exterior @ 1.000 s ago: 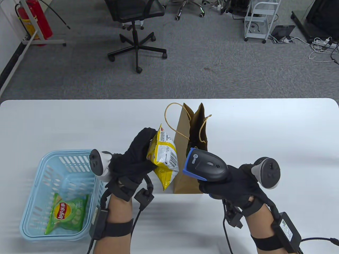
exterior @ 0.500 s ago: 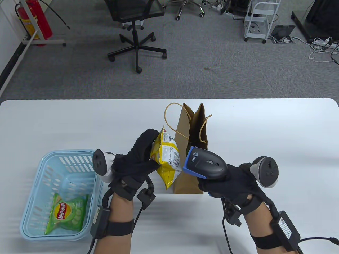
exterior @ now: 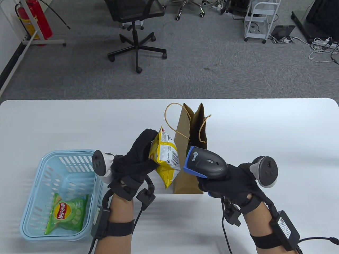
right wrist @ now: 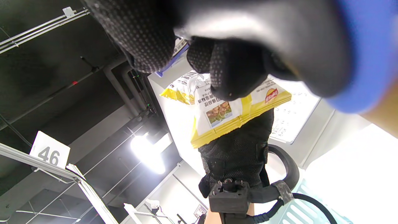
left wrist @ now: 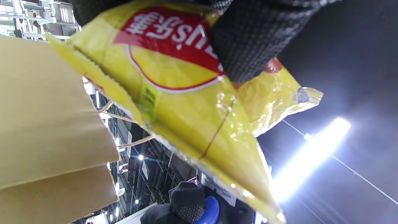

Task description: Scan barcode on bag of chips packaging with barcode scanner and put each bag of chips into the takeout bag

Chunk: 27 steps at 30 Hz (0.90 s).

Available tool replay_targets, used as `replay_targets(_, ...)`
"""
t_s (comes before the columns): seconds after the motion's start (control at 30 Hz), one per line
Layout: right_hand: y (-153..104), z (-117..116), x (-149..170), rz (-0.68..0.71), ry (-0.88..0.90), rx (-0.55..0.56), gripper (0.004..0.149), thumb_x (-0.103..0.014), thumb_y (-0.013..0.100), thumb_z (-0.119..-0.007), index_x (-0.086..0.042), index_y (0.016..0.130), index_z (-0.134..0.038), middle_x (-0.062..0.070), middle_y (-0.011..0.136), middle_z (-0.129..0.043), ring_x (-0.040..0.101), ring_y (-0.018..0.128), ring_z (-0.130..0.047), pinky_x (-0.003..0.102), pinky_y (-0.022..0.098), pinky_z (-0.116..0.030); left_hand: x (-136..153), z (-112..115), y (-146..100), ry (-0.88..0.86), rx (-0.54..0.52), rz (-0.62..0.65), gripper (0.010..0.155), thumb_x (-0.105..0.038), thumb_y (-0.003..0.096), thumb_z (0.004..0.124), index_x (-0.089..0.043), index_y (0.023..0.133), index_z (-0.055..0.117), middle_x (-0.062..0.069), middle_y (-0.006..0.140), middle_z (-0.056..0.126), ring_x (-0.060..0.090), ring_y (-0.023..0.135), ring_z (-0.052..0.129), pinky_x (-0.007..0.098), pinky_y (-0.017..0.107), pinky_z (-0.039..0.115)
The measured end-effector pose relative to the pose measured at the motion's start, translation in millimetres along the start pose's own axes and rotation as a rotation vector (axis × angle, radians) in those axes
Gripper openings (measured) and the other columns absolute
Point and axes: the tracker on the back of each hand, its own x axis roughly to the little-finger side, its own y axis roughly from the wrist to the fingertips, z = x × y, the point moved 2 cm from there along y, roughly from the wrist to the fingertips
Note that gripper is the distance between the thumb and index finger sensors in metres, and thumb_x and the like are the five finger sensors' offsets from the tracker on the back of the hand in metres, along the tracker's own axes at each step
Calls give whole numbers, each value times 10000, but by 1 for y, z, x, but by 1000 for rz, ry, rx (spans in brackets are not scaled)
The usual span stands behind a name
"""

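You were mid-scan: your left hand (exterior: 137, 161) gripped the yellow chip bag (exterior: 164, 156) with fingers curled round its far side, barcode panel turned toward 3 o'clock, while your right hand (exterior: 230, 182) was wrapped round the handle of the barcode scanner (exterior: 206, 164), whose blue-edged nose sat just beside the barcode. Both were held above the table (exterior: 278, 127), directly in front of the takeout bag (exterior: 190, 127), which stood open at 12 o'clock from your hands.

As for progress, something green showed at the paper bag's mouth (I judged it a bag already packed, though too little was visible to be sure). The yellow one had yet to go in, and a green chip bag (exterior: 67, 214) lay in the blue basket (exterior: 34, 180) at 8 o'clock, unscanned by the look of it.

On labels: the green bag carried the red-and-yellow Lay's roundel with the Chinese characters 乐事; the left wrist view showed the same logo, inverted, on the yellow bag. The scanner's round badge was unreadable. A placard reading 46 appeared in the right wrist view.
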Motion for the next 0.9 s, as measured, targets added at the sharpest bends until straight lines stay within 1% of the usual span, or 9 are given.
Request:
replay_targets(0.23,-1,2,-5,16,9,3,612,-370,579,-831,36,1012,-683,171,800,-902,279,511,-1062,482,407,-887,-5,3,-1,-11,3,14,799,-270,519,884,-119,1165,439,203,1168,382,473,939,740,651,684,645)
replay_targets(0.33,-1,2,-11,32,21,-12,614,-374,582,-830,33,1016,-680,170,804,-900,280,515,-1061,483,410,-885,-8,6,-2,-12,-2,24,798,-270,520,883,-120,1165,438,204,1168,381,472,939,742,651,683,646)
replay_targets(0.47,-5,9,-21,63,1,35,619,-378,584,-829,30,1022,-671,173,809,-898,288,522,-1059,487,415,-881,-14,14,-1,-31,-4,42,796,-266,522,879,-118,1166,435,204,1167,380,475,941,737,653,684,643)
replay_targets(0.53,-8,16,-27,89,-12,63,622,-380,582,-831,27,1025,-670,172,810,-899,289,522,-1060,485,415,-884,-18,20,2,-30,12,51,797,-268,526,876,-120,1168,429,203,1171,373,473,944,735,652,686,643)
replay_targets(0.6,-11,23,-32,114,4,97,620,-379,583,-831,26,1025,-671,170,810,-900,289,525,-1059,486,417,-883,-22,24,8,-42,12,49,793,-267,529,873,-120,1170,429,202,1171,373,478,946,730,654,688,639)
replay_targets(0.7,-18,36,-40,144,15,153,622,-380,584,-829,27,1026,-668,170,813,-896,288,529,-1058,486,421,-881,-28,33,28,-36,10,2,791,-265,536,864,-116,1172,418,211,1174,357,484,949,719,657,690,632)
replay_targets(0.77,-20,41,-42,150,19,165,623,-380,584,-828,27,1027,-665,170,816,-895,290,532,-1057,486,424,-880,-30,39,41,-37,17,-31,792,-263,542,853,-116,1175,402,208,1175,343,488,956,704,660,696,622)
replay_targets(0.83,-23,45,-44,155,20,180,624,-381,585,-827,27,1028,-664,170,818,-893,290,536,-1056,487,425,-879,-32,45,53,-37,25,-39,791,-266,544,847,-120,1177,396,205,1177,336,485,961,699,657,701,619)
replay_targets(0.9,-25,49,-45,156,18,189,625,-381,585,-827,27,1028,-663,171,818,-893,291,536,-1056,487,425,-879,-29,51,66,-52,33,-86,793,-261,548,843,-123,1180,384,203,1180,327,485,968,689,658,706,612)
